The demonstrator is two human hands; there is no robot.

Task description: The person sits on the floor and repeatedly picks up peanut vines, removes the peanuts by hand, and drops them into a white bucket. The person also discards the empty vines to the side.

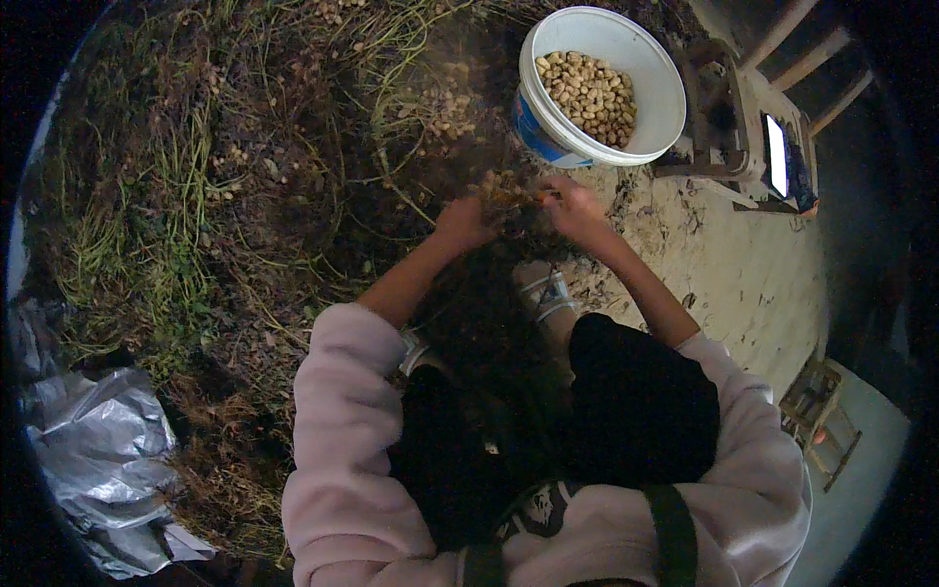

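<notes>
My left hand grips a clump of peanut plant roots and pods in front of my feet. At the right side of that clump is my right hand, its fingers curled in close. A small orange-red spot shows by its fingertips; what it is, and whether the fingers hold anything, is too blurred to tell. Just beyond my hands stands a white plastic bucket with a blue label, partly filled with peanuts in the shell. Uprooted peanut plants spread in a thick heap to the left.
Crumpled silver sheeting lies at lower left beside dry brown plants. Right of the bucket, a wooden chair bears a phone with a lit screen. A small wooden stool stands farther right. Soil and leaf bits litter the pale floor.
</notes>
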